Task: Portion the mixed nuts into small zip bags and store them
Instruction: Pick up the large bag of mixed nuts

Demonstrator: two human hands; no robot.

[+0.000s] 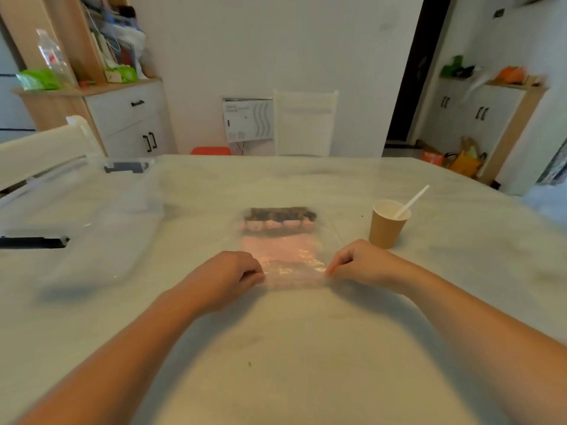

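A clear zip bag (pixel 288 250) lies flat on the table (pixel 276 348) in front of me, with mixed nuts (pixel 280 219) gathered at its far end. My left hand (pixel 227 276) pinches the near left corner of the bag. My right hand (pixel 362 262) pinches the near right corner. Between the two hands the bag's near edge is stretched. The frame is blurred, so I cannot tell whether the zip is sealed.
A brown paper cup (pixel 387 223) with a white plastic spoon (pixel 412 199) stands right of the bag. A large clear plastic box with dark latches (pixel 76 222) takes up the table's left side. White chairs stand at the far side (pixel 303 124) and at the left.
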